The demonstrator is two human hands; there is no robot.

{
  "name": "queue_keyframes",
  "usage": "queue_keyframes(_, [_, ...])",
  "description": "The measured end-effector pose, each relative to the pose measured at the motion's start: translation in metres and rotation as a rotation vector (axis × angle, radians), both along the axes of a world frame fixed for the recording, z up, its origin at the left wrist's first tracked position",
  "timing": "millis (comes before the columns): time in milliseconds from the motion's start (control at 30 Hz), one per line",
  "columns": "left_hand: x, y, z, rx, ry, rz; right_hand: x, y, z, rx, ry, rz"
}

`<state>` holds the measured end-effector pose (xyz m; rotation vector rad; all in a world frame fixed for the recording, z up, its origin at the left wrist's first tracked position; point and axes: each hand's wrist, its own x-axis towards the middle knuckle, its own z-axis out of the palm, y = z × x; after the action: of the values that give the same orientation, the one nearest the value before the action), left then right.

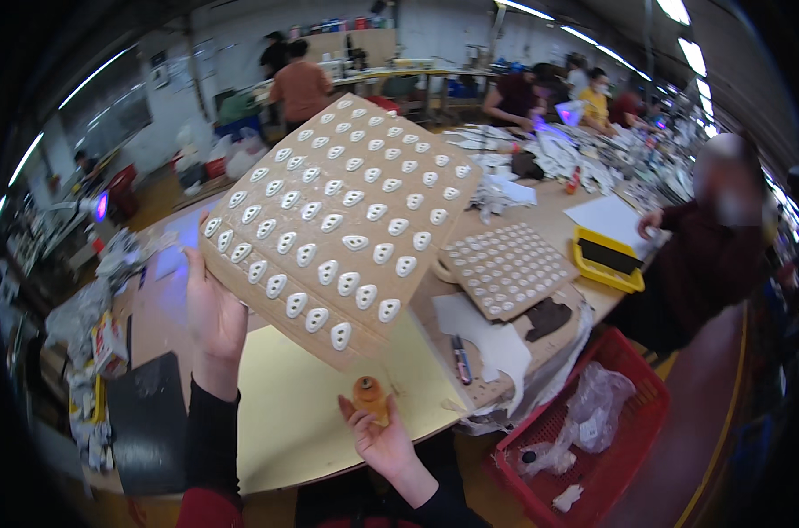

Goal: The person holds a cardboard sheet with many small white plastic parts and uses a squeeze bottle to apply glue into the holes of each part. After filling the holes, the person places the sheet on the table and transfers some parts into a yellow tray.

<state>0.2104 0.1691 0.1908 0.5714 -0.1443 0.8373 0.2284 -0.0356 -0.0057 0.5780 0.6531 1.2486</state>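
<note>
My left hand point(215, 321) grips the left edge of a brown cardboard sheet point(339, 242), lifted and tilted above the table. Rows of small white rounded pieces point(276, 284), each with dark holes, lie across its face. Below the sheet's lower corner, my right hand point(386, 444) has its fingers wrapped round a small orange bottle point(369, 398), whose narrow top points up. Under both hands is a pale yellow sheet point(329, 440) on the table. A second cardboard sheet point(575, 275), covered with similar white pieces, rests on the table to the right.
Pens point(462, 359) and white cut material point(496, 343) lie right of the yellow sheet. A yellow tray point(635, 282) stands beyond, near a co-worker point(725, 229). On the floor sits a red crate point(632, 458) holding plastic bags. A black mat point(144, 422) is at left.
</note>
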Motion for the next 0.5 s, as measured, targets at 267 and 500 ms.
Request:
queue_keyframes(267, [0.124,-0.035,0.027,-0.044,0.201,-0.225,-0.052,-0.042,-0.007,-0.166,-0.561,0.047])
queue_keyframes(500, [0.212,-0.084,0.019,0.019,0.255,-0.275,-0.085,-0.144,-0.106,-0.637,-1.218,0.223])
